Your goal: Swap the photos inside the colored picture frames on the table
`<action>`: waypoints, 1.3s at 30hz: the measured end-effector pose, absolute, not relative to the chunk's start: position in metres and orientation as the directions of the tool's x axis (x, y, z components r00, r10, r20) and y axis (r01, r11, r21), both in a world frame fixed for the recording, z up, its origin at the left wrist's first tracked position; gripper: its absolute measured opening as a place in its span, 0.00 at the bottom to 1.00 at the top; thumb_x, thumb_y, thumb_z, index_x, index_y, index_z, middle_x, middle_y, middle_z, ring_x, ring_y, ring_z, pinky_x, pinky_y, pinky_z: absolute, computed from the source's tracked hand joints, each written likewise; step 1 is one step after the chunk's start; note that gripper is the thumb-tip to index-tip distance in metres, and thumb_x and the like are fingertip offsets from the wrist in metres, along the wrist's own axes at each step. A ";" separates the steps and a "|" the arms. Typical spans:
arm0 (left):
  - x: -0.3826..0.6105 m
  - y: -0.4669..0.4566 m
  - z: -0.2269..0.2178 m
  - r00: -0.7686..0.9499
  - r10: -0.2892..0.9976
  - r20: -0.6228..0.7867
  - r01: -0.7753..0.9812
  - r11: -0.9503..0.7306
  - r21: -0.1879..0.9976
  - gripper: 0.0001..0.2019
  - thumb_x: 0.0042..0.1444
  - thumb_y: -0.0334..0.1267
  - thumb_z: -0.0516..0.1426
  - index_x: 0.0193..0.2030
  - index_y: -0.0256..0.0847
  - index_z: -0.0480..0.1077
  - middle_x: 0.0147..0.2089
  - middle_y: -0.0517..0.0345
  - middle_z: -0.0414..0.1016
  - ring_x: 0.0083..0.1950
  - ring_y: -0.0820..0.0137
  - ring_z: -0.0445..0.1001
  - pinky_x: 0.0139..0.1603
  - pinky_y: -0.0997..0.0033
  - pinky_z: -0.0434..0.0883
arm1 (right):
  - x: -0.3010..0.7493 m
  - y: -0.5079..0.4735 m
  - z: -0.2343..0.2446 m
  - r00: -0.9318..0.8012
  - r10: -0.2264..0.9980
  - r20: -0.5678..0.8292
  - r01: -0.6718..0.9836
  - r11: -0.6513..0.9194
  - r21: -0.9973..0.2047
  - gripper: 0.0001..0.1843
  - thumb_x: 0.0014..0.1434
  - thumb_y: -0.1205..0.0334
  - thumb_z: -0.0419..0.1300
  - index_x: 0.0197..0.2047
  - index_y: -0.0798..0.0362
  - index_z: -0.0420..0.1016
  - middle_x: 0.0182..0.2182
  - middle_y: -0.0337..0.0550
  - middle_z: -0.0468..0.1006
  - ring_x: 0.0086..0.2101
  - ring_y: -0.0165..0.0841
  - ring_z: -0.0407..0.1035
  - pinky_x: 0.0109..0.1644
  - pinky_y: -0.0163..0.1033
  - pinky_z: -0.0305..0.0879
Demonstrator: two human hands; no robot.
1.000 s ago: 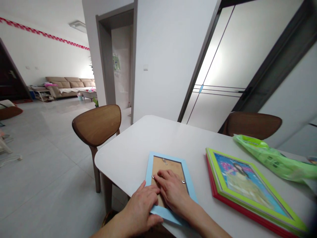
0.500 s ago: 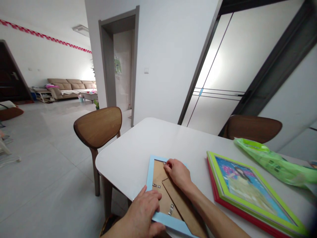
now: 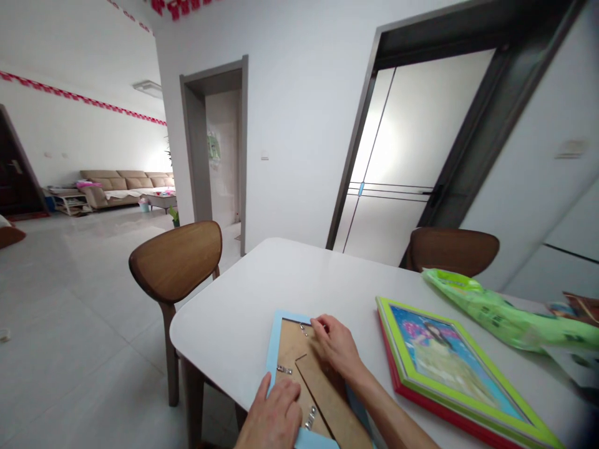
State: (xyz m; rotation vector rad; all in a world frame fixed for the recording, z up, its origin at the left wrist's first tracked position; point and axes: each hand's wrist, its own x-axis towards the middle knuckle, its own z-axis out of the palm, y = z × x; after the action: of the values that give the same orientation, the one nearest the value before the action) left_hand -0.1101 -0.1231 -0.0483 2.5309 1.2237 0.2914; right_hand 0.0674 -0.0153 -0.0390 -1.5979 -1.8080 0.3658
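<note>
A light blue picture frame (image 3: 272, 346) lies face down at the near edge of the table, its brown backboard (image 3: 290, 349) and folded stand (image 3: 322, 393) facing up. Small metal clips (image 3: 284, 370) sit along the backboard's edge. My left hand (image 3: 276, 408) rests over the frame's left and lower-left border, holding it with bent fingers. At the upper right of the frame is my right hand (image 3: 337, 346), its fingers curled together beside the top clip (image 3: 303, 328). What those fingertips pinch, if anything, is hidden. The frame's right side is mostly covered by my right hand and forearm.
To the right, a green picture frame (image 3: 461, 368) with a picture in it lies on a red frame (image 3: 397, 377). Behind them is a green plastic bag (image 3: 505, 318). Wooden chairs stand at the white table's (image 3: 322, 274) left and far right.
My right hand has shifted slightly off the top clip toward the frame's upper right edge. My left hand stays on the frame. The view has tilted up and turned a little right.
</note>
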 end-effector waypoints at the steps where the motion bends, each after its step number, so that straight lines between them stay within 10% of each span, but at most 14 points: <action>1: -0.110 -0.122 -0.049 0.630 0.773 0.075 0.704 -0.609 0.366 0.13 0.48 0.44 0.56 0.39 0.39 0.63 0.55 0.43 0.61 0.57 0.57 0.57 0.57 0.48 0.50 | 0.077 -0.024 -0.037 0.003 0.947 0.323 0.743 0.214 -0.634 0.16 0.54 0.54 0.45 0.30 0.54 0.69 0.30 0.44 0.73 0.32 0.31 0.66 0.37 0.35 0.60; 4: -0.111 -0.120 -0.042 0.585 0.777 0.232 0.650 -0.621 0.438 0.11 0.50 0.45 0.55 0.36 0.41 0.62 0.51 0.44 0.66 0.54 0.57 0.62 0.56 0.49 0.54 | 0.101 -0.055 -0.036 0.174 0.940 0.292 0.568 0.147 -0.810 0.19 0.53 0.51 0.45 0.40 0.55 0.67 0.36 0.47 0.73 0.34 0.33 0.67 0.37 0.37 0.63; 7: -0.098 -0.121 -0.024 0.421 0.814 0.400 0.529 -0.579 0.621 0.09 0.52 0.45 0.53 0.33 0.42 0.60 0.50 0.46 0.65 0.53 0.58 0.63 0.52 0.57 0.61 | 0.094 -0.085 -0.045 0.236 0.971 0.026 0.000 0.027 -1.000 0.22 0.50 0.46 0.50 0.43 0.52 0.66 0.36 0.45 0.74 0.33 0.35 0.69 0.34 0.38 0.64; 10: -0.070 -0.126 -0.009 0.315 0.832 0.457 0.285 -0.542 0.791 0.11 0.53 0.49 0.49 0.32 0.43 0.59 0.54 0.47 0.61 0.54 0.58 0.61 0.48 0.62 0.65 | 0.062 -0.102 -0.052 0.010 0.998 -0.061 -0.331 -0.055 -0.942 0.25 0.49 0.41 0.48 0.42 0.50 0.69 0.31 0.45 0.75 0.30 0.37 0.70 0.30 0.42 0.65; 15: -0.031 -0.125 0.017 0.172 0.866 0.470 0.005 -0.478 0.878 0.20 0.48 0.51 0.54 0.43 0.43 0.54 0.59 0.48 0.52 0.58 0.59 0.55 0.53 0.62 0.61 | 0.062 -0.104 -0.032 0.184 0.983 0.007 -0.447 0.090 -0.890 0.26 0.50 0.46 0.50 0.52 0.43 0.58 0.37 0.39 0.75 0.38 0.36 0.69 0.36 0.40 0.67; 20: -0.003 -0.103 0.049 0.197 0.902 0.383 -0.164 -0.355 0.920 0.35 0.50 0.44 0.53 0.59 0.40 0.36 0.58 0.44 0.55 0.54 0.60 0.62 0.51 0.63 0.65 | 0.166 -0.096 0.004 0.394 0.917 -0.061 -0.286 0.059 -0.956 0.37 0.48 0.55 0.54 0.60 0.46 0.44 0.33 0.36 0.75 0.33 0.33 0.71 0.35 0.38 0.67; 27: 0.075 -0.071 0.004 0.366 0.908 0.201 0.154 -0.273 0.950 0.29 0.49 0.25 0.49 0.59 0.40 0.47 0.56 0.52 0.60 0.56 0.65 0.60 0.54 0.66 0.61 | 0.294 -0.071 0.011 0.508 0.860 0.048 0.419 -0.198 -0.886 0.31 0.45 0.59 0.54 0.53 0.61 0.61 0.25 0.40 0.76 0.26 0.32 0.70 0.32 0.35 0.64; 39: 0.087 -0.048 -0.036 0.405 0.908 0.109 0.256 -0.228 0.939 0.25 0.49 0.29 0.50 0.56 0.38 0.52 0.56 0.52 0.61 0.55 0.65 0.61 0.53 0.68 0.60 | 0.320 -0.078 -0.027 0.542 0.839 -0.056 0.395 -0.313 -0.864 0.23 0.45 0.49 0.50 0.37 0.56 0.75 0.36 0.47 0.77 0.36 0.38 0.70 0.40 0.39 0.62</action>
State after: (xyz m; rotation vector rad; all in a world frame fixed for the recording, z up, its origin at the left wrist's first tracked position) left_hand 0.0875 -0.0481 -0.0359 1.7207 1.0231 0.8672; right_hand 0.3204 -0.0779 -0.0272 -1.9175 -1.0049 0.6494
